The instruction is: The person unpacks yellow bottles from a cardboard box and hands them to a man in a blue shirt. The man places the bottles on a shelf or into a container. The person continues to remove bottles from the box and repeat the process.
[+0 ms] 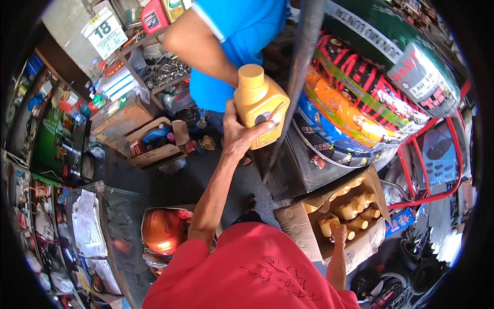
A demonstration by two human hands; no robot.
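Note:
My left hand (237,129) is raised and closed round the body of a yellow plastic oil bottle (261,98), which stands nearly upright with its cap on. Behind the bottle is the bent arm of another person in a blue shirt (242,31); that person's hand is hidden. Lower on the right, my right hand (338,234) reaches into an open cardboard box (357,255). Its fingers are closed at the neck of a yellow oil bottle (327,222) lying tilted there. Several more yellow bottles (360,206) lie beside it.
A metal pole (303,62) rises beside the raised bottle. Wrapped tyres (350,103) are stacked at the right, near a red metal frame (455,175). An orange helmet (163,232) sits by my left arm, next to a glass case (123,232). Small boxes (154,144) and cluttered shelves stand left.

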